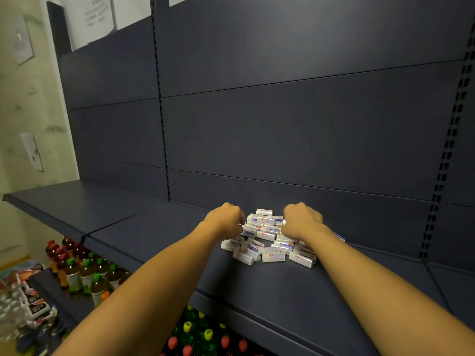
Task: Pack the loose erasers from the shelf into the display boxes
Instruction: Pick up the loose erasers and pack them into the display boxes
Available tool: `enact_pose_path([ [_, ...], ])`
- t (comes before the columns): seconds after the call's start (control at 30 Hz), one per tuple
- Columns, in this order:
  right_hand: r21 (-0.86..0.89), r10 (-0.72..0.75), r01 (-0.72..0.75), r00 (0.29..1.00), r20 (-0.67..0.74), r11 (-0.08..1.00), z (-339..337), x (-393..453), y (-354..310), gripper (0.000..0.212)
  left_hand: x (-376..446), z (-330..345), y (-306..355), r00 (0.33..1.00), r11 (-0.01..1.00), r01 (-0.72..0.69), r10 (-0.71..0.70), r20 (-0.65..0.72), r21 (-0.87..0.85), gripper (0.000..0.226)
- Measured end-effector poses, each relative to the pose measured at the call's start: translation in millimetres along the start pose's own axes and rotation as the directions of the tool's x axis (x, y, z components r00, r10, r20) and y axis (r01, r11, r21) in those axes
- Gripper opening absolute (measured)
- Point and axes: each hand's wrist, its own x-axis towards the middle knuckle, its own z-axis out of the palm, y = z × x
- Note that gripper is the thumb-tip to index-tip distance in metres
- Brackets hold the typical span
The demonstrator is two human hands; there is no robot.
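Observation:
A heap of several small white erasers in printed sleeves lies on the dark blue shelf. My left hand is at the heap's left edge with curled fingers that hold erasers. My right hand is at the heap's right side, fingers curled down on erasers there. The fingertips of both hands are hidden from me. No display box is in view.
The shelf's back panel rises right behind the heap. Below the shelf stand several bottles with green caps and red and yellow caps. Packaged goods lie at the lower left.

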Motion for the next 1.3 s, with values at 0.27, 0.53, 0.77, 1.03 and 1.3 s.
enact_pose_path([
  [0.27, 0.075, -0.035, 0.038, 0.998, -0.047, 0.996, 22, 28, -11, 0.025, 32, 23, -20, 0.998, 0.997, -0.062, 0.062, 0.008, -0.041, 0.029],
  [0.53, 0.164, 0.03, -0.011, 0.993, -0.117, 0.986, 45, 42, -31, 0.022, 47, 33, -49, 0.983, 0.975, -0.179, 0.173, -0.06, -0.13, 0.024],
  [0.77, 0.435, 0.254, -0.161, 0.953, -0.165, 0.886, 55, 35, -49, 0.017, 63, 45, -68, 0.955, 0.933, -0.291, 0.272, -0.113, -0.211, 0.019],
  [1.03, 0.472, 0.291, -0.139, 0.919, -0.266, 0.871, 79, 29, -58, 0.016, 73, 60, -74, 0.914, 0.819, -0.392, 0.297, -0.276, -0.419, 0.011],
  [1.3, 0.36, 0.255, -0.147, 0.928, -0.273, 0.921, 90, 31, -45, 0.017, 72, 78, -81, 0.865, 0.8, -0.502, 0.467, -0.183, -0.328, 0.02],
])
